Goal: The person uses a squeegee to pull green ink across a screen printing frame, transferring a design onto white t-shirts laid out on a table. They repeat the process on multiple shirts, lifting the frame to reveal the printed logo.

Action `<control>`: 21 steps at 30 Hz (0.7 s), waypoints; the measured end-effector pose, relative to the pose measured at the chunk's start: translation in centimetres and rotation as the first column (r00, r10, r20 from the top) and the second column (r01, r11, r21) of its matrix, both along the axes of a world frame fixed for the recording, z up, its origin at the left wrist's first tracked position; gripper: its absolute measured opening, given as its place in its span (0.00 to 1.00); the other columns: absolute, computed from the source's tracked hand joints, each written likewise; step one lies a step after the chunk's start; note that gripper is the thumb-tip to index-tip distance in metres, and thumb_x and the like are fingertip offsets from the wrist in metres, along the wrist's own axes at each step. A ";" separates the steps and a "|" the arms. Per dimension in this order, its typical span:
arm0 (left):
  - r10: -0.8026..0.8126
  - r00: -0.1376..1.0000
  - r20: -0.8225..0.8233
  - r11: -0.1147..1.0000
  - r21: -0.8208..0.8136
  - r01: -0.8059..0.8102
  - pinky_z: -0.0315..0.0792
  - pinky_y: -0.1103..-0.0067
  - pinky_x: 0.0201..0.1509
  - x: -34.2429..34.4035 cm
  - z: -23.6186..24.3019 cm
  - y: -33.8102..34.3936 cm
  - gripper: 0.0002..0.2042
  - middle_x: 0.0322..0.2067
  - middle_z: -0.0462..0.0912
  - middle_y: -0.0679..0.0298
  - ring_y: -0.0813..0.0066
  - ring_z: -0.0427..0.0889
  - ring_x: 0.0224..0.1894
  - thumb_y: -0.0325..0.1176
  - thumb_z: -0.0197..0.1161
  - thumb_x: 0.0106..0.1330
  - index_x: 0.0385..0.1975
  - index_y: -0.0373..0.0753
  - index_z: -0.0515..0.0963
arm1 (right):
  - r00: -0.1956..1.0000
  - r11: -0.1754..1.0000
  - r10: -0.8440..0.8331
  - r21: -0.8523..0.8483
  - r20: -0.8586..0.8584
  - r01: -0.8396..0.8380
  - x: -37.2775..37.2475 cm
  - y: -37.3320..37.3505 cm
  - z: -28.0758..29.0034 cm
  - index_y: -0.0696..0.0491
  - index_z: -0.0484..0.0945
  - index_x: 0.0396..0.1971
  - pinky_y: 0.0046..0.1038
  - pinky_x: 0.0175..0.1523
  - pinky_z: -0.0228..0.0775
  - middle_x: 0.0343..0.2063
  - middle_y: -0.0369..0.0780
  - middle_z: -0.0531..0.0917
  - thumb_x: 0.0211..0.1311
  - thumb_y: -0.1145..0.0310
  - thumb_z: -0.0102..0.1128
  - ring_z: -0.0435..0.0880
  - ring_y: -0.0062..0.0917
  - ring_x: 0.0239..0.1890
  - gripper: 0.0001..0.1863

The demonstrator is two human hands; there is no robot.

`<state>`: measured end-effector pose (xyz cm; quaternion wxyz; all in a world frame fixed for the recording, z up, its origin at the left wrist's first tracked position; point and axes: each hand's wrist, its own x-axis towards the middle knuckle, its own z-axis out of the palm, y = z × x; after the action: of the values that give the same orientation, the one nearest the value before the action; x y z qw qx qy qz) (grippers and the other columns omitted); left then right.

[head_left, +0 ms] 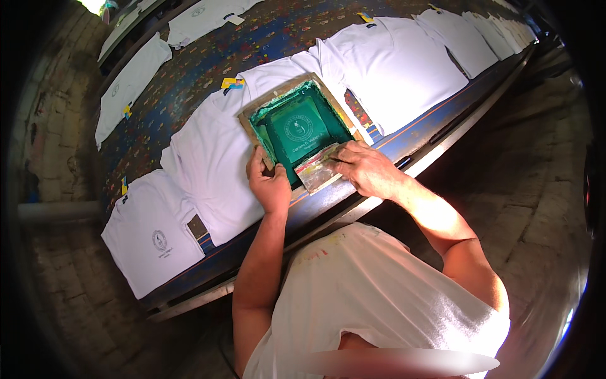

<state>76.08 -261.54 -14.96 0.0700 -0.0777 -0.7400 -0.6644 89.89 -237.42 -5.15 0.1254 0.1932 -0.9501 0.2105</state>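
A wooden screen-printing frame (287,91) with a green mesh and a round pale design lies flat on a white shirt (214,158) on the long print table. My left hand (270,183) grips the frame's near left edge, thumb on the wood. My right hand (366,167) is closed on a squeegee (317,167) smeared with ink, resting at the near edge of the mesh. Both forearms come up from the lower edge.
Several white shirts lie in a row along the dark speckled table (208,69); the shirt at lower left (154,237) carries a small round print. The shirt to the right (398,69) is plain. A second row of shirts (129,82) lies across the table. Brick floor surrounds it.
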 end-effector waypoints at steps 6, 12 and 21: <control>-0.271 0.882 -0.385 0.678 -0.727 -0.109 0.71 0.55 0.78 -0.2 4.2 -2.6 0.24 0.75 0.78 0.48 0.46 0.77 0.71 0.28 0.70 0.71 0.66 0.26 0.84 | 0.999 0.999 -0.010 -0.046 0.030 0.011 -2.3 -1.0 1.0 0.57 0.89 0.58 0.42 0.66 0.82 0.51 0.46 0.90 0.58 0.81 0.70 0.87 0.45 0.58 0.25; -0.364 0.875 -0.319 0.452 -0.882 -0.133 0.77 0.60 0.68 -1.3 5.6 -2.6 0.19 0.71 0.85 0.56 0.52 0.83 0.64 0.28 0.66 0.70 0.59 0.28 0.89 | 0.973 0.997 0.051 -0.066 0.227 -0.037 -5.9 1.2 2.3 0.57 0.88 0.57 0.46 0.65 0.82 0.52 0.48 0.91 0.65 0.84 0.66 0.89 0.49 0.60 0.21; -0.280 0.914 -0.295 0.535 -0.838 -0.106 0.85 0.60 0.62 -2.2 6.0 -1.5 0.16 0.65 0.90 0.54 0.49 0.90 0.55 0.20 0.64 0.67 0.52 0.30 0.91 | 0.999 0.997 0.040 -0.060 0.000 -0.039 -16.7 3.1 0.8 0.55 0.91 0.54 0.48 0.61 0.84 0.52 0.50 0.92 0.58 0.81 0.64 0.91 0.51 0.57 0.23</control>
<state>73.90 -263.00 -8.94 0.1378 -0.2714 -0.9314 -0.1996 73.23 -234.28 -4.40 0.1262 0.2079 -0.9395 0.2413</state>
